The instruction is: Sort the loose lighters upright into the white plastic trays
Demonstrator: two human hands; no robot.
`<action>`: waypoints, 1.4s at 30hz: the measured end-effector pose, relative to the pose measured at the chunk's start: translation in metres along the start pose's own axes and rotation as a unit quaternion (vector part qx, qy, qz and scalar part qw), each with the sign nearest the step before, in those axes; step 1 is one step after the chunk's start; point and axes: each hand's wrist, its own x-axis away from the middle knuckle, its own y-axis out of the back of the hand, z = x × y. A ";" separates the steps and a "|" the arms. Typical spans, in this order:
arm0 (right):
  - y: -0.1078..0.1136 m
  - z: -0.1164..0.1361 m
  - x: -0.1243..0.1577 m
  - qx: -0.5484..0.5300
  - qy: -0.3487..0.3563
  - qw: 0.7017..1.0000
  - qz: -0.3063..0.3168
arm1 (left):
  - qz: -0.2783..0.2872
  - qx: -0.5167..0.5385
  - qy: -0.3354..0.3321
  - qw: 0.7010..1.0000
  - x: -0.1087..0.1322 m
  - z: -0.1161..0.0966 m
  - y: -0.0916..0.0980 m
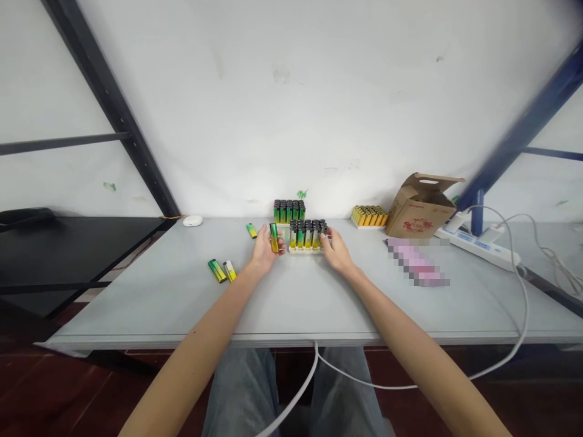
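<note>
My left hand (265,250) holds a green and yellow lighter (274,238) upright, just left of a white tray (306,249) filled with several black-topped lighters (308,233). At the tray's right end, my right hand (336,249) has its fingers closed round the edge and the end lighters; whether it grips one of them is unclear. Behind stands another group of green lighters (289,210). Loose on the table to the left lie a green and yellow lighter (217,271), a white and yellow one (229,271) and a small green one (251,230).
The grey table (182,309) meets a white wall. At the right are a tray of yellow lighters (370,216), an open cardboard box (416,212), a blurred pink item (416,262) and a power strip (483,247) with cables. A white case (192,221) lies back left.
</note>
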 end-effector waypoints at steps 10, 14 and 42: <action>-0.001 -0.001 -0.001 -0.001 -0.001 1.000 0.006 | 0.030 0.060 0.009 0.998 -0.001 -0.004 0.004; -0.001 -0.002 -0.001 -0.003 -0.001 1.000 0.009 | 0.043 0.084 0.025 0.995 0.003 -0.006 0.003; -0.002 -0.002 0.000 0.012 0.025 1.000 0.004 | 0.137 -0.003 0.067 0.988 0.004 0.006 -0.004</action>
